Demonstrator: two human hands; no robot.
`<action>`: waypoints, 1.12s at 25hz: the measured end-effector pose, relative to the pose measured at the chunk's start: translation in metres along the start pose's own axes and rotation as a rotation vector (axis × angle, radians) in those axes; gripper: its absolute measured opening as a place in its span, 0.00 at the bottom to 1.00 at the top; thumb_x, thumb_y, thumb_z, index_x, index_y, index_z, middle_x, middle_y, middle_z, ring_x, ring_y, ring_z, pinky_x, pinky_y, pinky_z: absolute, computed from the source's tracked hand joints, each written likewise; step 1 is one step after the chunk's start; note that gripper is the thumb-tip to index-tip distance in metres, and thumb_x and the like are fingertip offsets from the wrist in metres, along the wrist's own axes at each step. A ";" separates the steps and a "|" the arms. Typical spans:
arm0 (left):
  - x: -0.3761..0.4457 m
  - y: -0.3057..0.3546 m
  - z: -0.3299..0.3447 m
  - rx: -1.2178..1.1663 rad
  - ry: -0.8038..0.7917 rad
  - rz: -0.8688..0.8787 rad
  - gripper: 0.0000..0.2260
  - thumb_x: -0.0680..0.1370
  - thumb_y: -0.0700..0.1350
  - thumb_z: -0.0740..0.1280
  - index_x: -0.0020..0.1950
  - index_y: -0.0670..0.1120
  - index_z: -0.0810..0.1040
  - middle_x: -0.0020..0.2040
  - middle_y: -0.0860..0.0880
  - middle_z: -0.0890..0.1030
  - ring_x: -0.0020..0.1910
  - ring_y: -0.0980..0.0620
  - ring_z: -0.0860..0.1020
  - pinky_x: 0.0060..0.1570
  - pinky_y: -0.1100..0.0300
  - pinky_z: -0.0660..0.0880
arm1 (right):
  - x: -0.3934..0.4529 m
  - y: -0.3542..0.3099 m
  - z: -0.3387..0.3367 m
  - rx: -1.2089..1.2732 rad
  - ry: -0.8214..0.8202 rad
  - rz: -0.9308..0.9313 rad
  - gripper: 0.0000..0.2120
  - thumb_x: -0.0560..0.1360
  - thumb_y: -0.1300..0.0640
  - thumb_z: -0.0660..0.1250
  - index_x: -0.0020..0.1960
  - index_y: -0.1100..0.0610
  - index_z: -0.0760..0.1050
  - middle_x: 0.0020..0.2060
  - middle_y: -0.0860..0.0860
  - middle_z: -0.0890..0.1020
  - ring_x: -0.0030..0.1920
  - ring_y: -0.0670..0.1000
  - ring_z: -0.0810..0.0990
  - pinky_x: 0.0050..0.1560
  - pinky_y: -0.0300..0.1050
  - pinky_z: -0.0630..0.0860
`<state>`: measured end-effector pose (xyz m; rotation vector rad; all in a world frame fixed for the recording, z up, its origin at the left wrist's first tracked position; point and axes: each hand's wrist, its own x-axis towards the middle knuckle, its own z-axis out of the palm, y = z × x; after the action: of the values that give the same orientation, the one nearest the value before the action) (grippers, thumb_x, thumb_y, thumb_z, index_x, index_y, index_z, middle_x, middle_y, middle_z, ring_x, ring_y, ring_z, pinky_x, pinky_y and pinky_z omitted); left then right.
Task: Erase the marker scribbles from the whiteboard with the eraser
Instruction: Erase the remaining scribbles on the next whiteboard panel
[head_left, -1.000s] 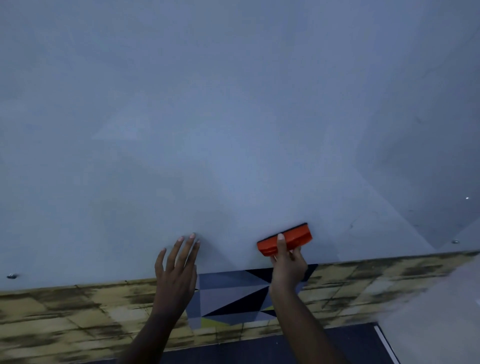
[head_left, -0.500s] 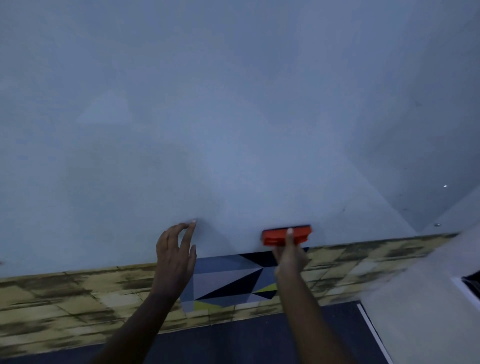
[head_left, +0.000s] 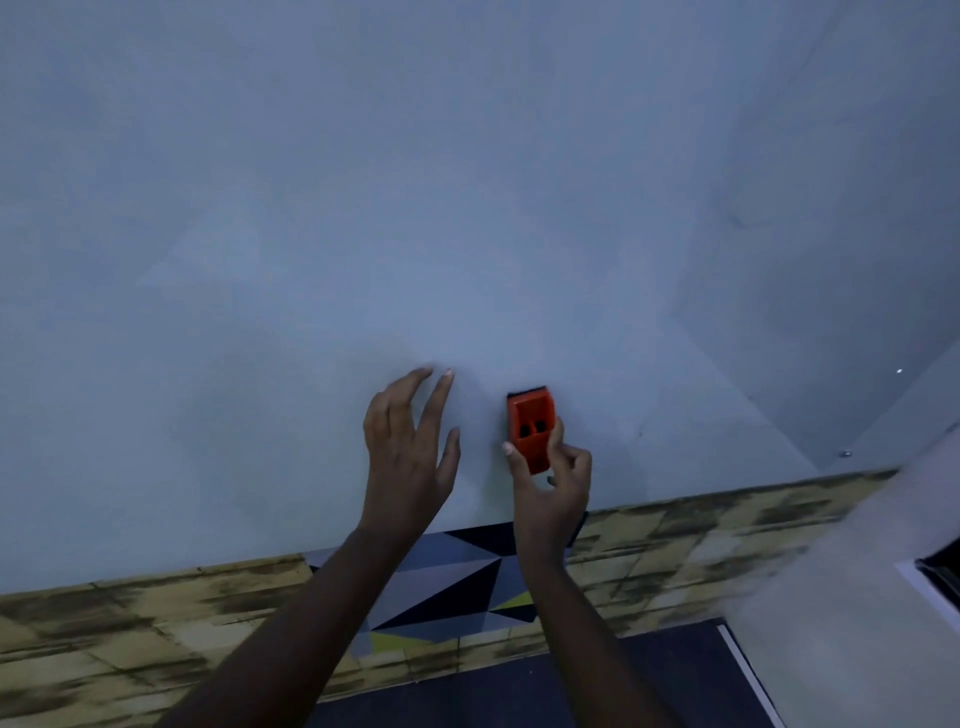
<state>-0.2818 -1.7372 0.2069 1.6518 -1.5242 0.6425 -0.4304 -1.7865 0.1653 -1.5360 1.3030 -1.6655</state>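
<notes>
- Right hand (head_left: 551, 480) pinching the lower half of the eraser (head_left: 530, 427), thumb on its left edge, fingers curled round the right side.
- Eraser standing upright against the whiteboard (head_left: 467, 208), low down, a little above the bottom edge, dark felt strip just peeking out at the top.
- Left hand (head_left: 410, 452) spread, fingertips (head_left: 445, 375) at or just off the board, just beside the eraser; contact hard to confirm in this dim light.
- No clear scribbles anywhere; only faint grey traces far right, too dim to be sure of.
- Risk one: calling it clean too soon. Low light could hide leftover streaks out toward the right side.
- Risk two: grip sits low on the eraser, so a hard push upward could tip the felt off the surface and skip over marks.
- Risk three: bare left palm dragging across the board could smear any residue left.
- Risk four: a downward stroke from here likely runs off the bottom edge onto the patterned wall (head_left: 467, 587) below.
</notes>
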 end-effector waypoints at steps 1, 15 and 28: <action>0.005 0.006 0.004 0.048 0.004 0.036 0.27 0.81 0.44 0.69 0.80 0.42 0.70 0.78 0.39 0.67 0.77 0.38 0.67 0.76 0.39 0.63 | 0.016 -0.004 -0.009 0.020 0.011 -0.011 0.35 0.73 0.44 0.76 0.76 0.51 0.70 0.49 0.49 0.73 0.50 0.53 0.77 0.47 0.53 0.82; 0.057 0.065 0.062 0.310 0.067 0.229 0.34 0.85 0.51 0.66 0.85 0.39 0.57 0.87 0.41 0.51 0.86 0.43 0.49 0.84 0.41 0.50 | 0.066 0.106 -0.067 0.314 0.123 0.870 0.23 0.74 0.44 0.77 0.63 0.56 0.82 0.54 0.58 0.86 0.51 0.58 0.86 0.47 0.58 0.86; 0.057 0.040 0.085 0.364 0.218 0.348 0.37 0.83 0.54 0.67 0.86 0.41 0.56 0.87 0.44 0.50 0.86 0.46 0.50 0.84 0.45 0.46 | 0.101 0.084 -0.083 0.450 0.199 0.793 0.28 0.77 0.43 0.74 0.71 0.56 0.77 0.50 0.53 0.84 0.47 0.53 0.83 0.49 0.56 0.84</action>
<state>-0.3239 -1.8381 0.2125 1.5170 -1.6125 1.3091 -0.5502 -1.8838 0.1447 -0.4907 1.2770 -1.4434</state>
